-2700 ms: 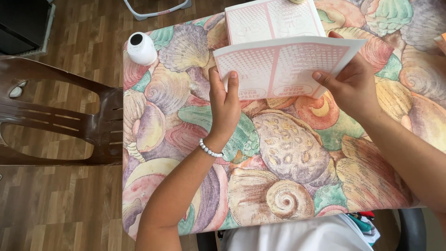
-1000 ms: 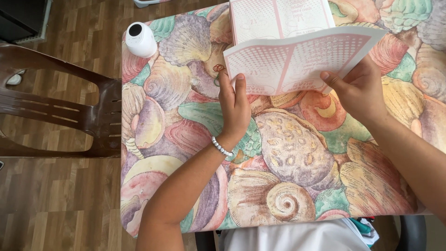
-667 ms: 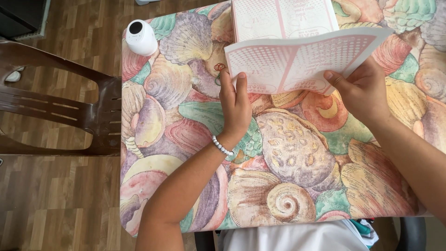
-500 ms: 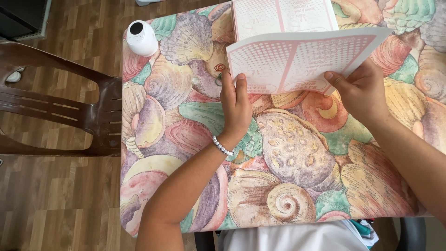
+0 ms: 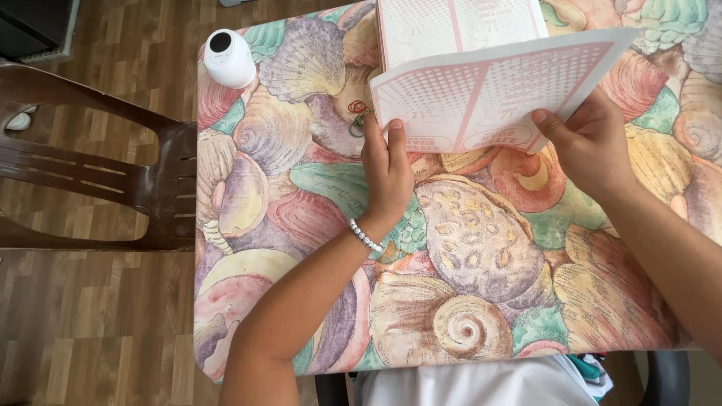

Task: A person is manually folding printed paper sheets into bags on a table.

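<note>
Both hands are holding a pink sheet (image 5: 489, 94) above the desk (image 5: 316, 225). The left hand (image 5: 387, 169) is pinching its lower left corner in a closed grip; the right hand (image 5: 590, 143) is gripping its lower right edge. Compared with moments earlier, the sheet is sitting slightly higher and flatter, over a second sheet (image 5: 459, 26) lying on the desk. A white cylinder (image 5: 229, 59) and paper clips (image 5: 359, 113) are lying nearby.
</note>
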